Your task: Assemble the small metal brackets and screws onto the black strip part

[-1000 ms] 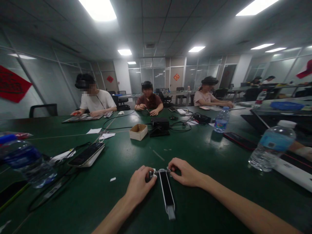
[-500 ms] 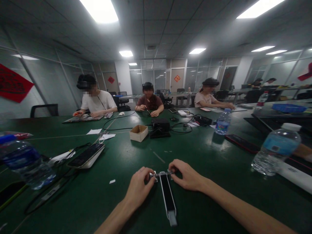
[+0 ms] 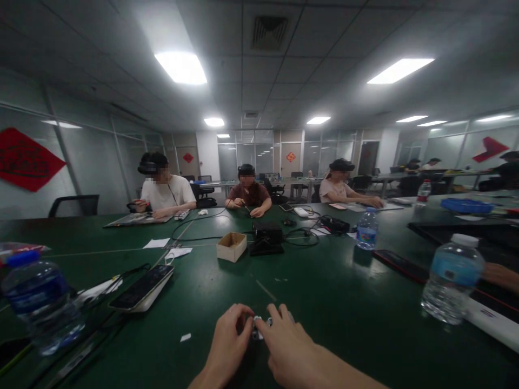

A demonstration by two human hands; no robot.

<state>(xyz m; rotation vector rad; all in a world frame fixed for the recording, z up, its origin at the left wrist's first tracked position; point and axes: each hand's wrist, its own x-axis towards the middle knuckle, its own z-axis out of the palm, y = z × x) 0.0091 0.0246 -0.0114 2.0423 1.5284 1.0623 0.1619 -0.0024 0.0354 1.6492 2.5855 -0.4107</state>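
Note:
My left hand [image 3: 231,334] is closed in a pinch at the left side of a small white and grey piece [image 3: 258,328] just above or on the green table. Reaching over from the right, my right hand [image 3: 287,337] has bent fingers closed about the same piece, and it covers much of it. The fingertips of both hands nearly meet there. The long narrow device with a dark face, visible earlier, is hidden behind my right hand and forearm.
A small open box [image 3: 232,247] and a black device [image 3: 266,237] stand ahead. Water bottles flank me, one at left [image 3: 38,300], one at right [image 3: 453,278]. A phone [image 3: 141,288] lies left, near cables. A paper scrap [image 3: 185,337] lies close by. Several people sit opposite.
My hands have come together from the two sides of the long device's top end. My right hand has swung left and now covers the device. The view has tilted upward.

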